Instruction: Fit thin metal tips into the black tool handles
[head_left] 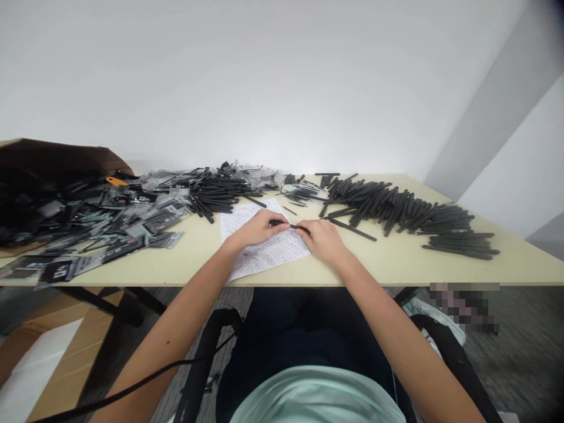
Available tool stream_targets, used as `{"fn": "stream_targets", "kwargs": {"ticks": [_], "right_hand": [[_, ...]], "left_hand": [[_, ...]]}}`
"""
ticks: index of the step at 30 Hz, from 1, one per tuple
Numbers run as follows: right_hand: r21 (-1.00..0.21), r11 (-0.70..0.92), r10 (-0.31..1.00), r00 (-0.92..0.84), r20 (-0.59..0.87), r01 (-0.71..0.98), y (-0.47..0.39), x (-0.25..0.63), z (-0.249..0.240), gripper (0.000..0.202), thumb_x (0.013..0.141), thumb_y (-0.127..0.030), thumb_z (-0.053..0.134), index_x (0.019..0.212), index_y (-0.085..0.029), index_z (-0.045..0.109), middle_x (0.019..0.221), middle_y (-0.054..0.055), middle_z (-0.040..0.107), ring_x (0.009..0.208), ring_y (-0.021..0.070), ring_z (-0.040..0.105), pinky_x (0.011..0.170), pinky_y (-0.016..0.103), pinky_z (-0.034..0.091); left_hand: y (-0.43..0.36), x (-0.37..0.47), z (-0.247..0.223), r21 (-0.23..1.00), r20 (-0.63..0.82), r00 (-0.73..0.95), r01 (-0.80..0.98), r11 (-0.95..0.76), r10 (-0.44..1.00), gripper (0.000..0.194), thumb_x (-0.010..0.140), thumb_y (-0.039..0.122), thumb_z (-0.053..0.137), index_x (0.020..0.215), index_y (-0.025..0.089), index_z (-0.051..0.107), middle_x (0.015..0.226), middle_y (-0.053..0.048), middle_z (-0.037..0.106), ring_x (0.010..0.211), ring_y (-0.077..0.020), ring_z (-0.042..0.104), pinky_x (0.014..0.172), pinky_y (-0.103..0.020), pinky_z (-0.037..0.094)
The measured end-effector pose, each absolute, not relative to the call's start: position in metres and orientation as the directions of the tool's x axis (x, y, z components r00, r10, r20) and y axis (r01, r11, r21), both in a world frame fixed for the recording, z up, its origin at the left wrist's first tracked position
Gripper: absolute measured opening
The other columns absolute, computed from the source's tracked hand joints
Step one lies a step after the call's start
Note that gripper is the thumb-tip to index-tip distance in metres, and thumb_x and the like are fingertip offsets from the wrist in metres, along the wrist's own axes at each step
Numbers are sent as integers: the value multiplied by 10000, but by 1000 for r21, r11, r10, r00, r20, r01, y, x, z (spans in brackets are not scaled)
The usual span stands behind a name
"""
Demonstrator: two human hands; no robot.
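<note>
My left hand (259, 228) and my right hand (325, 238) meet over the middle of the table, fingers closed. Between them lies a slim black pen-like stick (277, 222); the left fingers pinch one end and the right fingers the other, with a light-coloured spot between. Its exact kind is too small to tell. Under the hands is a white sheet of paper (277, 251) covered in dark scribbles. Right beside my right hand, one loose black stick (352, 229) rests on the table. Behind the hands lie several thin dark pieces (304, 191).
A long heap of black sticks (388, 205) spreads over the right side of the pale yellow table (506, 273). More sticks (218, 194) are piled left of the paper. Plastic packets (158, 217) spill from a cardboard box (66, 147) at far left. Another box (74, 364) stands below.
</note>
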State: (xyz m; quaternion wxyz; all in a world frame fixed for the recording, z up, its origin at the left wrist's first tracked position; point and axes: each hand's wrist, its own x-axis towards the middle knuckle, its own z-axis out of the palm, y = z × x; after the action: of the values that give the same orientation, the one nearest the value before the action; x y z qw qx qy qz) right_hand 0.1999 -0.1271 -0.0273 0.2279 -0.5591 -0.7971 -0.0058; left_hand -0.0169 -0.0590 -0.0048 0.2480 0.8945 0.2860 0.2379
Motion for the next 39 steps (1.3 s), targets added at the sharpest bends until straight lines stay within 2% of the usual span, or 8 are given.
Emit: {"fn": "stream_targets", "kwargs": {"ticks": [7,13,21,25,30,33,35,39], "right_hand": [[-294,429,869,-300,394,854,-129,199,-27,260,1029,-323,475,1076,-193,695,979,86,737,856,202,630,744,293,363],[-297,426,870,-297,394,854,-129,196,-22,263,1025,-268,486,956,-196,729,898,76,739,805,198,622,725,287,357],[-183,427,830,-303,469,885,-127,196,-27,293,1042,-320,467,1055,-200,734,879,78,704,755,192,603,679,297,318],[-195,397,837,-266,479,897,-127,196,-27,287,1039,-330,473,1077,-224,737,890,68,708,786,194,613,681,294,326],[-262,396,874,-274,401,880,-127,194,-25,288,1036,-301,470,1020,-191,736,923,93,738,829,210,631,742,295,365],[-262,398,877,-279,392,879,-128,194,-25,279,1034,-294,475,975,-186,726,901,97,737,818,209,632,744,295,365],[-258,407,874,-292,388,876,-128,194,-25,275,1034,-294,480,956,-185,721,904,94,737,820,206,635,744,291,363],[-255,423,870,-311,383,870,-128,194,-24,251,1031,-292,500,1021,-189,729,962,87,745,864,206,648,743,286,367]], "left_hand": [[-64,-15,0,585,304,711,386,-713,634,409,960,517,541,1025,159,727,907,-55,720,732,-158,576,623,-250,382],[-63,-18,1,602,262,738,378,-703,622,448,975,538,490,896,150,699,715,-18,607,606,-130,448,563,-256,318],[-60,-16,0,628,261,734,363,-688,627,461,995,533,450,755,162,581,610,24,418,562,-116,358,551,-265,278],[-61,-13,-3,601,316,697,378,-704,644,478,1013,520,422,810,151,646,667,1,534,603,-124,448,589,-264,332],[-61,-12,-5,636,361,664,338,-694,654,379,900,501,652,1057,159,694,966,-63,706,841,-181,627,727,-268,453],[-61,-12,-5,681,375,676,263,-684,634,347,878,480,682,980,149,695,975,-80,718,927,-207,660,837,-298,489],[-61,-12,-4,685,361,692,259,-681,626,337,898,478,652,920,145,694,934,-77,720,893,-200,661,824,-296,491],[-62,-13,-3,618,281,695,397,-679,662,438,973,487,519,756,135,664,698,-29,652,590,-118,527,588,-239,385]]}}
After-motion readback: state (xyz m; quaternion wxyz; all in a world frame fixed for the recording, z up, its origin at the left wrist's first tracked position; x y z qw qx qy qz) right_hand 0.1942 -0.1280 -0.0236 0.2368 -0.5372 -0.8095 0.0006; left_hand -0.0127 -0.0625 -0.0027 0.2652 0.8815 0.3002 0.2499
